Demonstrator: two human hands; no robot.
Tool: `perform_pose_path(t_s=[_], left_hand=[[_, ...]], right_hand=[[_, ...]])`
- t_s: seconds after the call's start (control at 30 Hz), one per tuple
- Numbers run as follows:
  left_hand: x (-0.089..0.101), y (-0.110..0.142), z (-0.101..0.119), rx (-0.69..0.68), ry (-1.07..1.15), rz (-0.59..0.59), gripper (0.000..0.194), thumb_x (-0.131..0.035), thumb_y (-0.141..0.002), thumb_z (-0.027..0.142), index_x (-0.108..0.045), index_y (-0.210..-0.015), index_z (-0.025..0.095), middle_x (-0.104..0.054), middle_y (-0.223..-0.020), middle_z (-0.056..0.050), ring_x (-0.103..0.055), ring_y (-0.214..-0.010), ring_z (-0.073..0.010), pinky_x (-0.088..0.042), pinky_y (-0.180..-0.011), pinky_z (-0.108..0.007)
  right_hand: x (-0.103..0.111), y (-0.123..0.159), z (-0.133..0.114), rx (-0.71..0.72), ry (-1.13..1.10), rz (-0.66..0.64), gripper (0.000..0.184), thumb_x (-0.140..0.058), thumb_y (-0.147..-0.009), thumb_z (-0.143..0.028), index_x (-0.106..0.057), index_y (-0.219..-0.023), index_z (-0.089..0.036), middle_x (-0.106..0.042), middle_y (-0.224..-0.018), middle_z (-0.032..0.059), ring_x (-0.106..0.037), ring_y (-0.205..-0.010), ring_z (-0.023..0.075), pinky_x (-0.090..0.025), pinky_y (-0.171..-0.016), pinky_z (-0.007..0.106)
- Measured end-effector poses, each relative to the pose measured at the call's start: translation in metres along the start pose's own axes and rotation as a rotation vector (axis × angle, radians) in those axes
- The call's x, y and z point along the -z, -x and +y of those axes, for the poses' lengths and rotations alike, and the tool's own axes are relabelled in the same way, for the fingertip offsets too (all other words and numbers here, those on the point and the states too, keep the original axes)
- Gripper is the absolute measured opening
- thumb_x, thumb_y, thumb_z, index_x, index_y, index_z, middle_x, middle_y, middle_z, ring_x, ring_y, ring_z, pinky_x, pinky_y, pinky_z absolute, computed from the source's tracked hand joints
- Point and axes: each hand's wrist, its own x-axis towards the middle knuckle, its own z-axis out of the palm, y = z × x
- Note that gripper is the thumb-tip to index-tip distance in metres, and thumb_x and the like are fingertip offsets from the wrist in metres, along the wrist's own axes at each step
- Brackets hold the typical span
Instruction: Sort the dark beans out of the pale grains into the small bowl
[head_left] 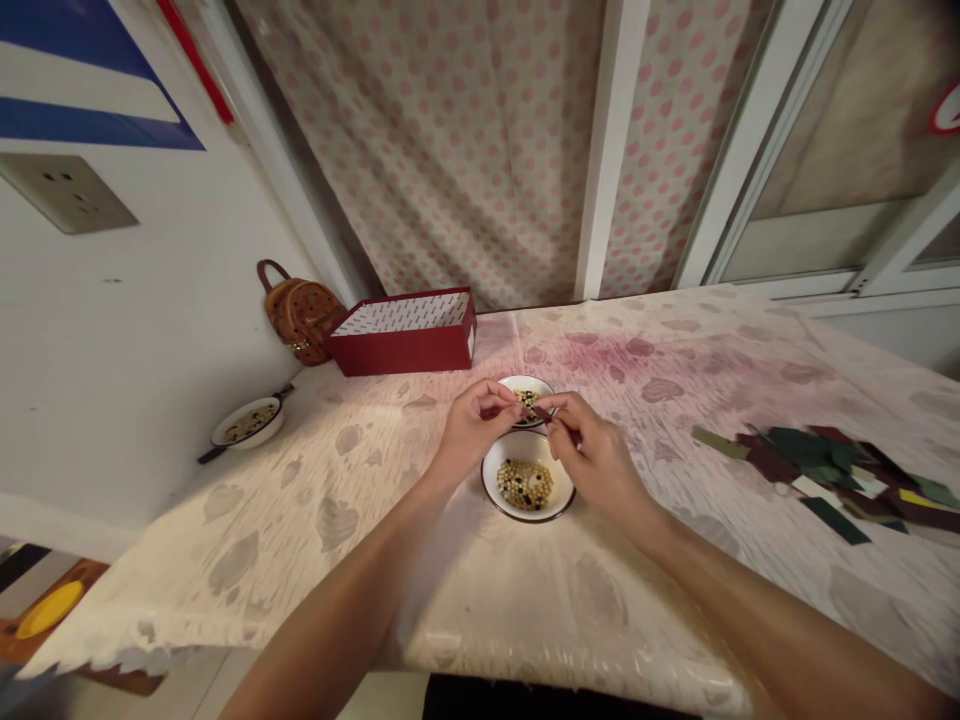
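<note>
Dark piece (542, 413) is pinched by right fingers (568, 401); left fingers (484, 391) are closed, contents unclear; loose beads (523, 486) are left in near bowl (564, 481), nothing finished seen.

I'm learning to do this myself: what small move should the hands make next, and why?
Probably lower the left hand and right hand slightly toward the far bowl: the right hand pinches a small dark piece close to the left, and the bowl might catch anything that slips.
</note>
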Motion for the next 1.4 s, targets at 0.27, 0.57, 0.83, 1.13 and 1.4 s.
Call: perform_pose_path(t_s=[0.27, 0.57, 0.83, 1.13, 1.4], left_hand=[[0.001, 0.003, 0.010, -0.119, -0.805, -0.112, 0.008, -0.066, -0.085, 0.018, -0.074, -0.086, 0.021, -0.076, -0.090, -0.001, -0.068, -0.087, -0.0182, -0.050, -0.078, -0.029], [-0.018, 0.027, 0.034, -0.116, -1.312, -0.460, 0.011, -0.072, -0.082, 0.028, -0.076, -0.085, 0.019, -0.077, -0.088, -0.006, -0.072, -0.087, -0.0280, -0.051, -0.084, -0.040], [-0.020, 0.026, 0.028, -0.071, -1.379, -0.505, 0.012, -0.064, -0.083, 0.019, -0.076, -0.084, 0.018, -0.078, -0.087, -0.008, -0.073, -0.086, -0.0272, -0.053, -0.082, -0.038], [-0.023, 0.026, 0.030, -0.082, -1.472, -0.514, 0.016, -0.061, -0.084, 0.017, -0.076, -0.086, 0.015, -0.078, -0.091, -0.012, -0.073, -0.088, -0.0288, -0.054, -0.084, -0.039], [-0.024, 0.028, 0.027, -0.119, -1.403, -0.454, 0.010, -0.062, -0.077, 0.012, -0.071, -0.075, 0.016, -0.076, -0.084, -0.012, -0.071, -0.080, -0.0290, -0.053, -0.082, -0.042]], right_hand=[[0.002, -0.003, 0.005, -0.048, 0.019, 0.088, 0.025, -0.045, -0.092, -0.024, -0.060, -0.112, -0.020, -0.062, -0.067, -0.0018, -0.056, -0.058, 0.0159, -0.040, -0.062, 0.028], [0.004, -0.003, 0.004, -0.072, 0.028, 0.074, 0.026, -0.045, -0.092, -0.024, -0.061, -0.112, -0.021, -0.061, -0.068, -0.0024, -0.056, -0.059, 0.0158, -0.039, -0.063, 0.028], [0.004, -0.003, -0.001, -0.067, 0.026, 0.053, 0.027, -0.044, -0.092, -0.024, -0.061, -0.113, -0.020, -0.062, -0.068, -0.0011, -0.058, -0.060, 0.0167, -0.040, -0.063, 0.028], [0.003, -0.003, 0.003, -0.050, 0.028, 0.042, 0.027, -0.045, -0.093, -0.024, -0.062, -0.114, -0.019, -0.063, -0.069, -0.0006, -0.058, -0.060, 0.0166, -0.041, -0.064, 0.028], [0.003, -0.003, 0.002, -0.048, 0.032, 0.039, 0.026, -0.045, -0.093, -0.023, -0.062, -0.113, -0.020, -0.066, -0.073, 0.0006, -0.058, -0.061, 0.0168, -0.041, -0.063, 0.029]])
